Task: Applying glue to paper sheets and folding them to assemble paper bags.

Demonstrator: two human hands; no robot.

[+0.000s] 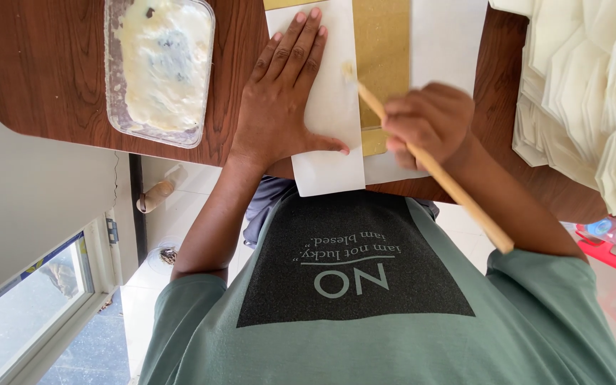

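At the left end of the brown tabletop [44,64], near its rounded corner, stands a clear plastic tub [160,68] smeared inside with pale, creamy paste. Just right of it the left hand [279,100] lies flat and open, fingers together and pointing toward the far edge, grasping nothing. Its palm and thumb press down a white paper strip [333,107] that runs from the far side of the tabletop and overhangs the near edge.

Along the strip's right border lies a gold sheet [386,50], partly under it, with a larger white sheet [443,36] beyond. The right hand [429,121] is closed around a wooden stick [458,192], held like a pen. The stick's pale, paste-coated tip touches down where the strip meets the gold sheet, and its long tail slants back over the near edge toward the person's green shirt [365,342]. The hand is blurred, so it is probably in motion. At the right end of the tabletop rests a heap of folded white paper pieces [586,93].

Judged from this, the work in hand is spreading paste along the seam between strip and gold sheet. A further stroke would call for steady pressure from the flat hand so the strip does not slide, and a thin, even run of paste that stays on the border.
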